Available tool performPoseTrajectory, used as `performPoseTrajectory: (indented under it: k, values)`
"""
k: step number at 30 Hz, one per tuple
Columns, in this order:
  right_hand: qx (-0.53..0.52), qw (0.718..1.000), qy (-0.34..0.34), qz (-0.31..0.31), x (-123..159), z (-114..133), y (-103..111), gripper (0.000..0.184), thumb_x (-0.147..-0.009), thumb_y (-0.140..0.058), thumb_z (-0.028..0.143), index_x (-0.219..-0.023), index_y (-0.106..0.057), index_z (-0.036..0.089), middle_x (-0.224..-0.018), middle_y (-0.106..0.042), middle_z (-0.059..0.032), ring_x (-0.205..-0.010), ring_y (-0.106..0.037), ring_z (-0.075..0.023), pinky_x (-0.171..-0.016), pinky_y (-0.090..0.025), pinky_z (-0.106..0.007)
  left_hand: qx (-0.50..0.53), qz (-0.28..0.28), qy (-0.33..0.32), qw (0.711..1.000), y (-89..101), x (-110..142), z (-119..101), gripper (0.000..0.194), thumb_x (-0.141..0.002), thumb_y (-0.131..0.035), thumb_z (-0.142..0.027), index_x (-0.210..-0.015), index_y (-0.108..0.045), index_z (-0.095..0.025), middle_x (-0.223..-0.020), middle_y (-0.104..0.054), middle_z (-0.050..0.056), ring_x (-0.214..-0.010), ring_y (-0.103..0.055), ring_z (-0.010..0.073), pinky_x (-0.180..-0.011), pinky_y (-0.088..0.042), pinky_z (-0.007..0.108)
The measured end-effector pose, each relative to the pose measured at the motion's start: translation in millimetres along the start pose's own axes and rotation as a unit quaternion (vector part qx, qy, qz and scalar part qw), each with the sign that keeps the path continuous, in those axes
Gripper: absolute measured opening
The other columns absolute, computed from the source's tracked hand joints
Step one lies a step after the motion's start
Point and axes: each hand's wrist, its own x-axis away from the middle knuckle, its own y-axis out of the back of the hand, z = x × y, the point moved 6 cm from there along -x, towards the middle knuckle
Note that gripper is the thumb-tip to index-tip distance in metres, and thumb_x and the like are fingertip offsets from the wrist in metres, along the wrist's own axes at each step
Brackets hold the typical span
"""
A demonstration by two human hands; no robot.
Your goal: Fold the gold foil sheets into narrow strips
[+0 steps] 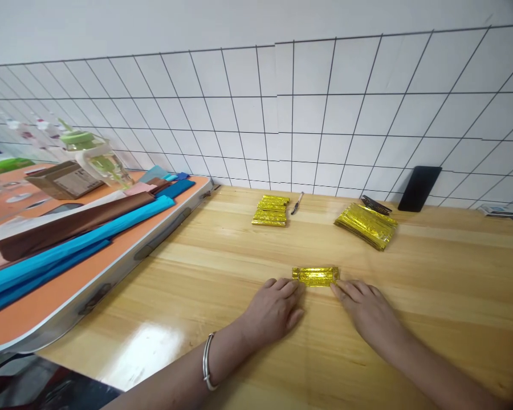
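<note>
Wooden table (205, 250): left hand (270, 310) and right hand (370, 313) close-fingered, pinch unclear, at gold foil (318, 277) ends; we are judging it light, creasable, best end-held

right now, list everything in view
foil piece: one, gold, between hands
foil pile: one, gold, back of table
foil stack: one, gold, right of pen
pen: one, dark and white, between piles
long object: one, dark, behind stack
phone-like slab: one, black, against wall
table: one, light wood, centre
wall: one, white tiled, behind
tabletop: one, orange, left
folded material: several, mainly blue and brown, on orange
box: one, brown, far left
bottle: one, green-topped, by box
other far-left items: uncounted, blurred
far-right item: one, whitish, by wall
bangle: one, silver, left wrist
left hand: one, at foil's left
right hand: one, at foil's right
</note>
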Motion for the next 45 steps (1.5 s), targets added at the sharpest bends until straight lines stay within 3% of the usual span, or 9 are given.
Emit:
performPoseTrajectory:
  k: [4, 10, 15, 19, 23, 29, 35, 40, 45]
  values:
    - [-0.024, 1.000, 0.005, -0.014, 5, -3, -3, 0.058, -0.075, -0.043, -0.001, -0.129, -0.047, 0.021, -0.125, -0.056, -0.0044, -0.111, -0.047, -0.0233, -0.089, -0.040, -0.039, 0.016, -0.019, -0.035, 0.999, -0.2, 11, 5, 0.044, -0.090, -0.039, -0.036, -0.132, -0.040, -0.023, -0.130, -0.049, 0.005, -0.119, -0.043, 0.0211, -0.099, -0.032, 0.038]
    - [-0.053, 0.998, 0.011, -0.020, 8, -6, -6, 0.061, -0.075, -0.038, -0.003, -0.130, -0.046, 0.023, -0.130, -0.052, -0.0007, -0.117, -0.043, -0.0233, -0.095, -0.037, -0.041, 0.015, -0.018, -0.018, 1.000, 0.1, 17, 13, 0.047, -0.092, -0.034, -0.042, -0.136, -0.033, -0.027, -0.136, -0.045, 0.000, -0.131, -0.030, 0.0230, -0.110, -0.010, 0.047]
    - [-0.069, 0.997, 0.013, -0.013, 11, -7, -5, 0.063, -0.073, -0.037, -0.003, -0.131, -0.046, 0.022, -0.131, -0.051, -0.0014, -0.120, -0.041, -0.0237, -0.097, -0.035, -0.043, 0.003, -0.024, -0.014, 1.000, -3.8, 16, 14, 0.058, -0.091, -0.034, -0.046, -0.141, -0.022, -0.021, -0.137, -0.044, 0.003, -0.134, -0.024, 0.0227, -0.111, -0.006, 0.046]
    - [-0.102, 0.995, 0.009, 0.014, 8, -5, -1, 0.057, -0.077, -0.036, 0.002, -0.130, -0.047, 0.021, -0.132, -0.050, -0.0033, -0.122, -0.041, -0.0221, -0.099, -0.033, -0.042, -0.016, -0.030, -0.006, 0.999, -5.5, 3, 24, 0.059, -0.090, -0.032, -0.050, -0.141, -0.022, -0.021, -0.139, -0.041, 0.005, -0.134, -0.025, 0.0230, -0.111, -0.008, 0.045]
    - [-0.130, 0.989, 0.007, 0.069, 0, 15, 10, 0.054, -0.080, -0.037, 0.008, -0.132, -0.044, 0.019, -0.132, -0.050, -0.0076, -0.122, -0.040, -0.0235, -0.099, -0.033, -0.040, -0.016, -0.032, 0.017, 0.999, -2.7, -23, 40, 0.057, -0.091, -0.029, -0.048, -0.140, -0.021, -0.020, -0.141, -0.037, 0.006, -0.132, -0.028, 0.0223, -0.110, -0.013, 0.043]
    - [-0.153, 0.980, 0.006, 0.128, -22, 71, 29, 0.047, -0.083, -0.040, 0.015, -0.129, -0.048, 0.016, -0.134, -0.045, -0.0157, -0.124, -0.036, -0.0294, -0.100, -0.027, -0.045, -0.016, -0.023, 0.050, 0.998, -9.1, -70, 52, 0.053, -0.093, -0.024, -0.047, -0.138, -0.025, -0.019, -0.134, -0.046, 0.009, -0.131, -0.029, 0.0199, -0.108, -0.016, 0.042]
    - [-0.131, 0.990, 0.017, 0.047, -63, 110, 26, 0.047, -0.083, -0.049, 0.033, -0.123, -0.052, 0.009, -0.127, -0.049, -0.0239, -0.116, -0.041, -0.0361, -0.095, -0.029, -0.052, -0.008, -0.026, 0.003, 1.000, -20.2, -111, 46, 0.043, -0.094, -0.026, -0.036, -0.134, -0.029, -0.020, -0.136, -0.044, 0.007, -0.131, -0.030, 0.0173, -0.107, -0.019, 0.042]
    - [-0.119, 0.993, 0.026, -0.002, -81, 125, 21, 0.048, -0.080, -0.054, 0.038, -0.117, -0.056, 0.009, -0.122, -0.053, -0.0230, -0.114, -0.041, -0.0361, -0.095, -0.029, -0.054, 0.005, -0.012, -0.024, 1.000, -24.2, -115, 47, 0.041, -0.094, -0.027, -0.029, -0.134, -0.029, -0.021, -0.136, -0.043, 0.005, -0.130, -0.031, 0.0144, -0.106, -0.021, 0.039]
    - [-0.144, 0.987, 0.066, 0.012, -75, 119, 31, 0.045, -0.080, -0.056, 0.037, -0.115, -0.057, 0.009, -0.123, -0.053, -0.0216, -0.115, -0.041, -0.0343, -0.095, -0.031, -0.051, 0.024, -0.019, -0.043, 0.999, -25.8, -106, 50, 0.044, -0.094, -0.026, -0.027, -0.137, -0.024, -0.026, -0.138, -0.041, 0.002, -0.132, -0.027, 0.0137, -0.106, -0.020, 0.039]
